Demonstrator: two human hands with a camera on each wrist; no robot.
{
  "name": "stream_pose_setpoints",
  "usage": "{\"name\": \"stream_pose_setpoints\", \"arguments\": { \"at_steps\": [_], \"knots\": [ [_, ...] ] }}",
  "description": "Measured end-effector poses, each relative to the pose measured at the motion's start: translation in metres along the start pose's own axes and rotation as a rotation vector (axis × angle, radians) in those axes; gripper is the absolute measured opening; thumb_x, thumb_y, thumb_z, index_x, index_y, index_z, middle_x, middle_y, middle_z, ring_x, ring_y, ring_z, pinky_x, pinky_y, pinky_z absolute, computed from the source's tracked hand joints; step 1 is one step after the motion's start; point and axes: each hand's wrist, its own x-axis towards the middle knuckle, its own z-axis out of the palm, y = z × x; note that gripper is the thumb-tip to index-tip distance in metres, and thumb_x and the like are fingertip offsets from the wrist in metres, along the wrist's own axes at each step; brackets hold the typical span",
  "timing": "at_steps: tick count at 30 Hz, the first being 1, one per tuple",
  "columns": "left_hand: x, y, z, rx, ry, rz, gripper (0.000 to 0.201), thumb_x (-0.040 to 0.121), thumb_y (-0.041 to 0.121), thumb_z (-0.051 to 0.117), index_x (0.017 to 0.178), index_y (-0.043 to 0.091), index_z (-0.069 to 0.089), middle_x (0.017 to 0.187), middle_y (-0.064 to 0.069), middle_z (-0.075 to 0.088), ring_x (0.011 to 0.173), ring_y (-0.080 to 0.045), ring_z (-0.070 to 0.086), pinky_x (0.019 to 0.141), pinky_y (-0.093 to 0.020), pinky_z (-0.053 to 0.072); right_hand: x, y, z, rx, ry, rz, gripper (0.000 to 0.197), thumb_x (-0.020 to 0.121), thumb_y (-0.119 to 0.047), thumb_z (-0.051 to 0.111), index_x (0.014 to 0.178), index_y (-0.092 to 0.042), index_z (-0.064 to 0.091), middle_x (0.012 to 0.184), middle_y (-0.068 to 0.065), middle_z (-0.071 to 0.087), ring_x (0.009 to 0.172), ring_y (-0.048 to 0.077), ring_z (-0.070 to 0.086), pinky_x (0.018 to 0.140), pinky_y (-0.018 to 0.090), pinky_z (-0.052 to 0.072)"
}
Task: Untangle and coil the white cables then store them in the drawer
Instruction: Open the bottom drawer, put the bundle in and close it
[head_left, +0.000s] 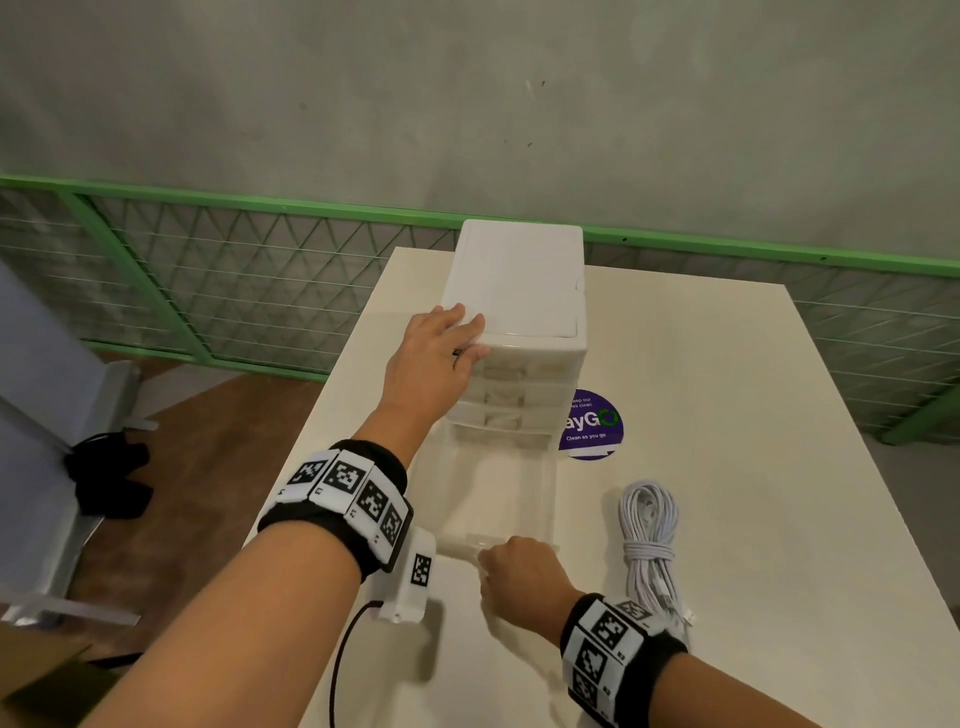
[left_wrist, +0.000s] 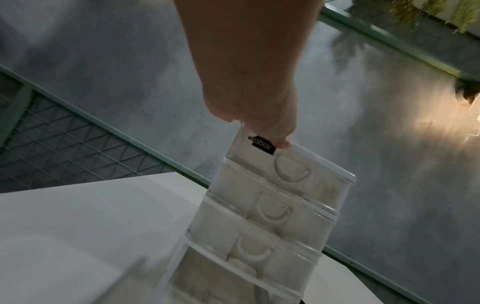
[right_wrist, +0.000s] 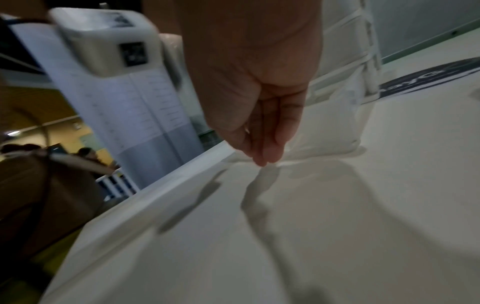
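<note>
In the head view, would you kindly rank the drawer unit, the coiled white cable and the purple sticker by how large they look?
1. drawer unit, clearly largest.
2. coiled white cable.
3. purple sticker, partly hidden behind the unit and farther from the camera, so its rank below the cable is unsure.

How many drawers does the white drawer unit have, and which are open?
4. Three closed drawers are stacked under the unit's top: upper, middle, lower. The bottom drawer is pulled out toward the person, right hand at its front. No others are visible.
</note>
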Motion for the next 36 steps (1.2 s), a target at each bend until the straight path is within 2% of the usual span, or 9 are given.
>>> {"name": "stream_pose_setpoints", "arguments": {
  "at_steps": [6,9,12,20,24,27,31,34,36],
  "knots": [
    [0.000,0.002,-0.002,0.011,-0.020,-0.006,0.037,0.094,0.029,0.052,0.130,0.023,0.056,0.145,0.001,0.045,0.137,-0.020,0.030,0.105,-0.031,0.034,-0.006,-0.004,-0.003,-0.124,0.121,-0.033,0.020,0.087,-0.013,0.048,0.067,-0.013,0.049,0.054,0.003,0.040,0.044,0.021,0.032,0.042,0.023,0.014],
    [0.000,0.003,-0.004,0.019,-0.031,-0.009,0.037,0.095,0.030,0.051,0.131,0.023,0.054,0.145,0.001,0.044,0.138,-0.019,0.028,0.106,-0.030,0.032,-0.003,-0.002,-0.015,-0.106,0.221,-0.015,0.028,0.048,-0.038,0.080,0.053,-0.023,0.058,0.044,-0.006,0.049,0.040,0.010,0.048,0.033,0.017,0.017],
    [0.000,0.003,-0.004,0.022,-0.035,-0.014,0.038,0.095,0.031,0.050,0.132,0.024,0.054,0.146,0.003,0.043,0.138,-0.018,0.028,0.106,-0.029,0.032,0.008,0.009,-0.005,-0.120,0.231,0.019,0.042,0.032,-0.056,0.082,0.047,-0.024,0.060,0.046,-0.007,0.055,0.047,0.010,0.054,0.039,0.018,0.038],
    [0.000,0.002,-0.003,0.032,-0.025,-0.007,0.037,0.095,0.032,0.050,0.131,0.025,0.054,0.145,0.002,0.044,0.137,-0.020,0.029,0.103,-0.034,0.036,0.004,0.004,0.015,-0.234,0.373,-0.003,0.031,0.028,-0.020,0.080,0.042,-0.023,0.052,0.040,-0.005,0.049,0.038,0.011,0.046,0.044,0.016,0.037],
    [0.003,0.003,-0.008,0.131,-0.094,0.025,0.042,0.096,0.032,0.048,0.135,0.021,0.050,0.149,-0.004,0.038,0.139,-0.025,0.028,0.115,-0.042,0.018,-0.006,0.010,0.003,-0.031,0.452,0.022,0.033,0.053,-0.036,0.079,0.076,-0.016,0.066,0.070,0.000,0.065,0.065,0.021,0.061,0.059,0.030,0.049],
    [-0.005,0.018,-0.007,0.284,-0.120,-0.003,0.056,0.094,0.035,0.048,0.145,0.015,0.034,0.156,-0.013,0.020,0.145,-0.029,0.013,0.117,-0.050,0.000,-0.028,0.039,-0.015,0.406,0.721,0.261,0.046,0.069,-0.026,0.075,0.109,-0.010,0.060,0.095,0.005,0.062,0.089,0.024,0.059,0.078,0.038,0.049],
    [-0.046,0.064,0.023,-0.069,0.271,0.160,0.045,0.087,0.025,0.050,0.125,0.002,0.055,0.126,-0.019,0.055,0.116,-0.024,0.040,0.102,-0.029,0.034,-0.064,0.109,-0.021,0.916,0.736,0.742,0.073,0.075,-0.026,0.073,0.135,-0.004,0.037,0.128,0.014,0.049,0.116,0.028,0.049,0.099,0.038,0.041],
    [-0.085,0.111,0.063,-0.431,-0.086,-0.154,0.030,0.090,0.018,0.052,0.116,0.007,0.059,0.110,-0.011,0.064,0.091,-0.017,0.055,0.090,-0.017,0.040,-0.076,0.147,-0.011,0.967,0.377,0.870,0.087,0.076,-0.041,0.071,0.140,0.000,0.028,0.139,0.019,0.044,0.127,0.032,0.043,0.103,0.037,0.037],
    [-0.105,0.131,0.099,-0.407,-0.424,-0.427,0.037,0.090,0.022,0.056,0.124,0.008,0.052,0.119,-0.010,0.062,0.102,-0.019,0.059,0.094,-0.023,0.043,-0.072,0.158,-0.001,0.973,0.242,0.801,0.066,0.078,-0.043,0.068,0.126,-0.003,0.048,0.118,0.016,0.060,0.108,0.030,0.056,0.086,0.033,0.041]
  ]
}}
